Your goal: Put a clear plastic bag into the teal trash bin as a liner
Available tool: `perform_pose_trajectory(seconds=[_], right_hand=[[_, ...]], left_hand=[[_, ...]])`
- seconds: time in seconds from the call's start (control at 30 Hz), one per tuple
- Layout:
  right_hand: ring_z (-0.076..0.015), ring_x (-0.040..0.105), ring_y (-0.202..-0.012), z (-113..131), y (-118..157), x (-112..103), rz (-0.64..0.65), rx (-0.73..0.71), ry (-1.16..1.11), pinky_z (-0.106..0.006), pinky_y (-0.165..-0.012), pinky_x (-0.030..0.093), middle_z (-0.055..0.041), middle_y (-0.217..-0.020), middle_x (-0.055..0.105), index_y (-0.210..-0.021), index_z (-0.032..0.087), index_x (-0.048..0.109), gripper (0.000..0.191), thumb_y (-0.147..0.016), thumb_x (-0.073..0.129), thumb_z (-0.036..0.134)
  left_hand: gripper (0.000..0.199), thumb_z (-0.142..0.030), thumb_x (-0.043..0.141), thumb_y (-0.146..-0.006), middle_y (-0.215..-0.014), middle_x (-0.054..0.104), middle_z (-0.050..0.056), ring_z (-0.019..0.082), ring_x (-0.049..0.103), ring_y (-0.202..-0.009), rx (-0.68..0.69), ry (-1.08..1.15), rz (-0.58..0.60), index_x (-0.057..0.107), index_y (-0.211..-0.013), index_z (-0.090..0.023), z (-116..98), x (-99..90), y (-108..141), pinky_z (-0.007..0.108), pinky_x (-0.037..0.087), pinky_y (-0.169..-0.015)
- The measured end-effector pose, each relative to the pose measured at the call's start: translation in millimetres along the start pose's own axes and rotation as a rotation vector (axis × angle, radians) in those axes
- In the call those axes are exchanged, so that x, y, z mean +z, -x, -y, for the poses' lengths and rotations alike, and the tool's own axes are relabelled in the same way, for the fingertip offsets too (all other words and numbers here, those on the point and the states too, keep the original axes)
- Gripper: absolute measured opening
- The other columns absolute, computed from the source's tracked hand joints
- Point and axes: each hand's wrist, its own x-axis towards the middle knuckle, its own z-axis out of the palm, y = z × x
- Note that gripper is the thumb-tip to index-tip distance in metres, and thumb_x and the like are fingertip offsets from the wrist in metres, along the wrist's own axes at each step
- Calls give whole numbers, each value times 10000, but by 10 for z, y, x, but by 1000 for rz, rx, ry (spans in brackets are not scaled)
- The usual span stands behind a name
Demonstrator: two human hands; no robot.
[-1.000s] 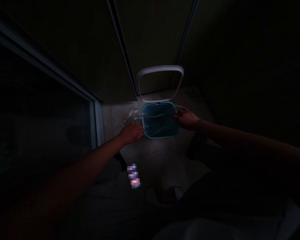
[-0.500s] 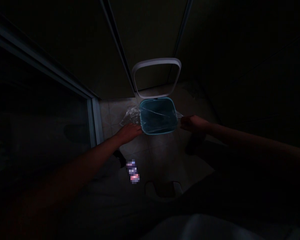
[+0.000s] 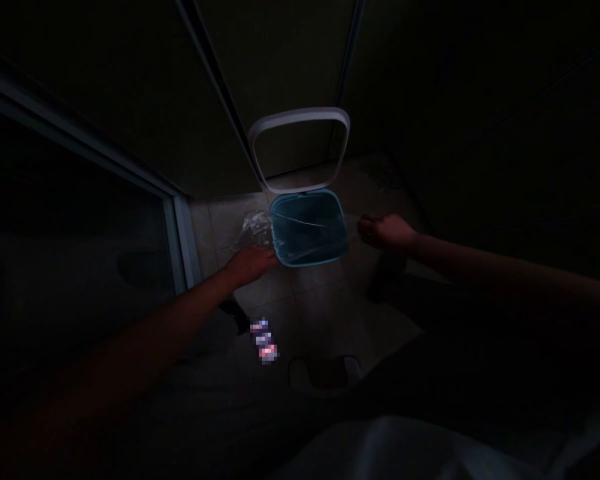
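A teal bin (image 3: 310, 230) stands on the tiled floor, its pale rim frame (image 3: 300, 117) raised upright at the back. Clear plastic film (image 3: 256, 227) bunches at the bin's left side and stretches across its opening. At the front left corner is my left hand (image 3: 253, 263), fingers against the film and the bin's edge; its grip is hard to make out in the dark. My right hand (image 3: 386, 231) is closed on the film's faint right end, a little to the right of the bin.
Below my left hand lies a blurred, lit object (image 3: 264, 340). A low stool-like item (image 3: 325, 373) is near the bottom centre. A metal door frame (image 3: 180, 233) runs along the left, and dark panels rise behind the bin.
My right hand has moved slightly away from the bin, with the film between them drawn out. The whole view has shifted a little; my left hand stays at the bin's corner.
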Motion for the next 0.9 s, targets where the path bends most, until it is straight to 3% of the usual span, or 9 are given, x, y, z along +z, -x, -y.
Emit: perform_pose_trajectory(seconds=[0.07,0.13,0.3,0.53,0.77,0.9], right_hand=[[-252,654,-997,16,20,-81,-83,18,69,-308,-731,399,-152,-1253,676,-1191,169,691,342,-1065,403,305],[-258,651,-1005,39,31,-97,-86,-16,115,-314,-728,396,-155,-1251,673,-1196,168,686,339,-1076,394,292],[-224,690,-875,124,36,115,192,-176,95,-308,-676,401,-135,-1140,724,-1106,188,701,230,-1053,483,238],[-240,716,-929,153,64,324,266,-137,-8,-325,-746,467,-126,-1148,760,-1054,222,740,230,-1043,513,262],[-238,726,-957,99,-11,412,259,-92,-22,-314,-761,494,-133,-1155,764,-1079,208,751,253,-1040,510,277],[-242,733,-1050,63,-83,478,240,-60,-177,-301,-839,524,-106,-1220,763,-1147,213,776,272,-961,656,371]], left_hand=[[212,-195,526,-1011,-1036,710,80,240,640,-960,-20,14,-23,732,-1044,-236,7,-18,6,373,446,-811],[207,-193,536,-1003,-1032,706,76,241,639,-969,-32,30,-27,733,-1042,-244,3,-17,14,373,442,-828],[172,-177,568,-971,-1010,707,57,231,641,-944,-25,46,38,726,-939,-238,-32,46,28,368,436,-844],[186,-163,548,-970,-1029,711,65,244,645,-948,6,-18,68,724,-952,-219,-52,102,38,380,450,-838],[154,-143,596,-922,-1020,710,65,248,662,-959,-19,97,46,725,-943,-224,-46,137,27,390,468,-872],[168,-163,599,-920,-1082,723,75,246,678,-1005,-48,64,72,727,-1011,-223,-19,162,19,372,495,-869]])
